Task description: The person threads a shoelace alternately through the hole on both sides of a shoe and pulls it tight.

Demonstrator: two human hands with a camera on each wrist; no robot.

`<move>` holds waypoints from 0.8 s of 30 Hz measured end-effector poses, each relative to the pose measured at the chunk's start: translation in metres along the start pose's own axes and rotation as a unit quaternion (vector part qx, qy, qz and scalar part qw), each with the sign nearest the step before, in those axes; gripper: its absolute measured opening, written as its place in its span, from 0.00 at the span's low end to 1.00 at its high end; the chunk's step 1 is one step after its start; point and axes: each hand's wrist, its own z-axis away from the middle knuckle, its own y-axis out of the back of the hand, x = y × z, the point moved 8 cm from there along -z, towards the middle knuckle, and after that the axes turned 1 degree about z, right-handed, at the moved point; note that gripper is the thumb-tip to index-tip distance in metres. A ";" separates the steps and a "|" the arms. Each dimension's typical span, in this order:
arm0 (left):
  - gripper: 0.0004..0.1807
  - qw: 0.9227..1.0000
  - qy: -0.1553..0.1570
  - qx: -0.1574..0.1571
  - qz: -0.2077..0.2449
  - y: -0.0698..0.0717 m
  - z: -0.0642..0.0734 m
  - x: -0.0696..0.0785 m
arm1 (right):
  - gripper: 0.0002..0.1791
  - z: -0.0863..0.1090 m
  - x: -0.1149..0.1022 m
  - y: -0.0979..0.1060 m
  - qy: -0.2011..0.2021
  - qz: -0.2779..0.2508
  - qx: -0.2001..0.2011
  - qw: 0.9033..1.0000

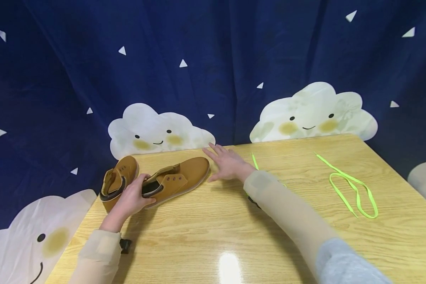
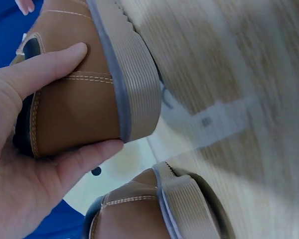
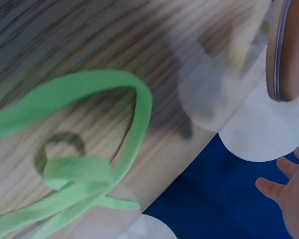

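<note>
My left hand (image 1: 133,197) grips a brown lace-up shoe (image 1: 193,171) by the heel. The left wrist view shows the thumb and another finger against the leather of this shoe (image 2: 74,119). Its toe points right, and its eyelets hold no lace. Just past the toe, my right hand (image 1: 228,163) is spread with straight fingers and holds nothing. A matching brown shoe (image 1: 128,169) stands on the far left, beside the left hand. Partly hidden behind the right forearm lies a neon green shoelace (image 1: 254,159), seen close up as a looped lace (image 3: 142,109) in the right wrist view.
Another neon green shoelace (image 1: 376,207) lies in a loose loop at the right of the wooden table (image 1: 198,232). A dark blue curtain (image 1: 220,71) with smiling clouds hangs behind the table's back edge.
</note>
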 end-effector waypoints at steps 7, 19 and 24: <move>0.39 0.999 -0.044 0.009 0.011 -0.002 0.000 0.002 | 0.63 -0.004 -0.016 -0.012 0.012 0.000 -0.030 0.999; 0.39 0.997 -0.073 0.014 0.018 -0.002 0.002 0.002 | 0.62 -0.009 -0.034 -0.026 0.018 0.022 -0.053 0.998; 0.39 0.997 -0.072 0.014 0.018 -0.002 0.003 0.000 | 0.60 -0.010 -0.037 -0.027 0.039 0.031 -0.043 0.998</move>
